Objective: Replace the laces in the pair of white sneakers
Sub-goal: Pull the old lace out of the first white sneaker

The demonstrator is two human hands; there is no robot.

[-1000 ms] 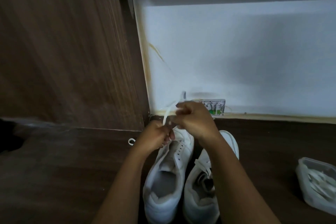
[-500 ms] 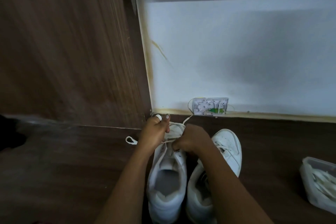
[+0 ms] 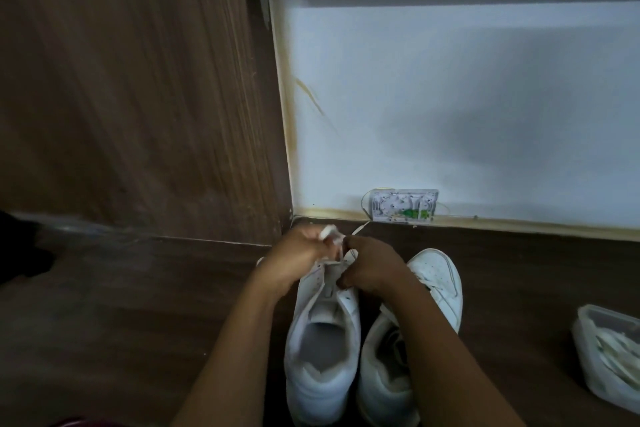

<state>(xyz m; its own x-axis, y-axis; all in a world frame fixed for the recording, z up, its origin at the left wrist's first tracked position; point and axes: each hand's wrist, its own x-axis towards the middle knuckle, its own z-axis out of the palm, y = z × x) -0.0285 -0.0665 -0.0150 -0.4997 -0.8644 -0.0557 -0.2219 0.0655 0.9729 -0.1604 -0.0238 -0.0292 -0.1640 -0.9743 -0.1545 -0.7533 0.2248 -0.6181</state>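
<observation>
Head view: the left hand (image 3: 298, 257) is curled, with a white lace (image 3: 330, 234) pinched at its fingertips, just above the toe end of the left sneaker (image 3: 322, 340). The right hand (image 3: 375, 270) sits just at 3 o'clock of it. Its fingers are bent in over the lowest eyelets and appear to nip a strand of the same lace, though the exact grip is too small to tell. A loose lace end pokes out toward 1 o'clock from the hands.

The left sneaker stands on the floor (image 3: 138, 322) at 6 o'clock of the hands. Its tongue is exposed and its upper eyelets are bare. The right sneaker (image 3: 437, 282) lies touching it at 3 o'clock, with some lacing visible across it. A clear tub (image 3: 604, 350) holding pale strips sits well apart at 3 o'clock.

By my reading, threading of the left sneaker has barely begun at the bottom eyelets. The next move calls for feeding the lace tip cleanly through an eyelet, then evening both ends before crossing upward.
</observation>
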